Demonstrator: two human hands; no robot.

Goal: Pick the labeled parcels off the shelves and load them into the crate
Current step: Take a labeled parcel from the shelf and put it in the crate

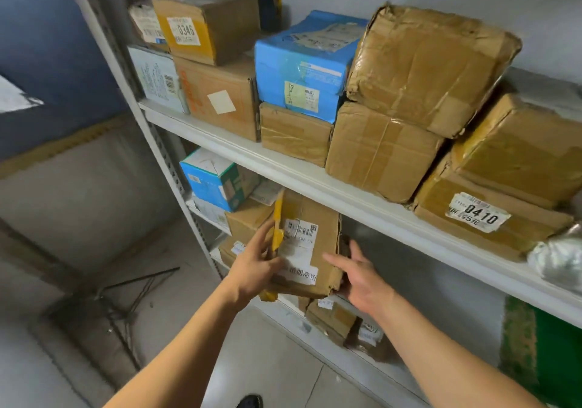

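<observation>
Both hands are on a worn cardboard parcel (307,244), held upright just in front of the middle shelf, under the lip of the upper shelf board (315,181). The left hand (255,269) clasps its left edge, fingers wrapped over a strip of yellow tape. The right hand (359,277) presses against the torn right side, thumb laid across the front and fingers reaching behind. A white barcode label sits on the parcel's face, with a second white strip of printed characters lower down, too blurred to read.

Beside it on the left, a blue-and-white carton (214,181) rests on more brown boxes. Up on the top shelf, a yellow-taped box (204,25) carries a sticker reading "0346". Next along is a blue wrapped package (302,64) with a pale label, then a crumpled, taped brown parcel (431,67). Far right, a flat box (485,215) shows "0410" on its sticker. A green item (548,351) stands low at the right.
</observation>
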